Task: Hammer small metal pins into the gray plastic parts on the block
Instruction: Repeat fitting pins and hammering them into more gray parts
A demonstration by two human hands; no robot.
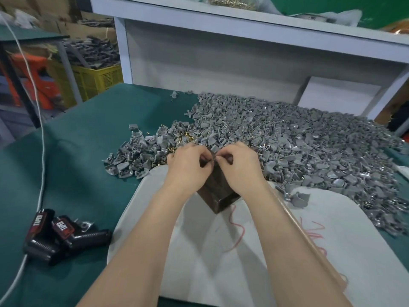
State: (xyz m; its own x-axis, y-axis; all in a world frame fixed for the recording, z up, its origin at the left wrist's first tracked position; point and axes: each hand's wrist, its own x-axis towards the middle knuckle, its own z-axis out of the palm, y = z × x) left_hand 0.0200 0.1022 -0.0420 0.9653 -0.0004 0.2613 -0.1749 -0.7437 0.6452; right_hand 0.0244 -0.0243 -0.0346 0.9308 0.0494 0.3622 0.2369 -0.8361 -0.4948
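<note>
A dark brown block stands on a white cloth in front of me. Both hands meet over its far top edge. My left hand has its fingers curled and pinches a small gray plastic part there. My right hand pinches at the same spot with thumb and forefinger; whether it holds a pin is hidden by the fingers. A big heap of gray plastic parts lies behind and to the right. Small brass pins glint in the heap behind my left hand.
The green table carries two black-and-red devices at the left, with a white cable running back. A wooden stick lies under my right forearm. A white shelf stands at the back, a yellow crate beyond the table.
</note>
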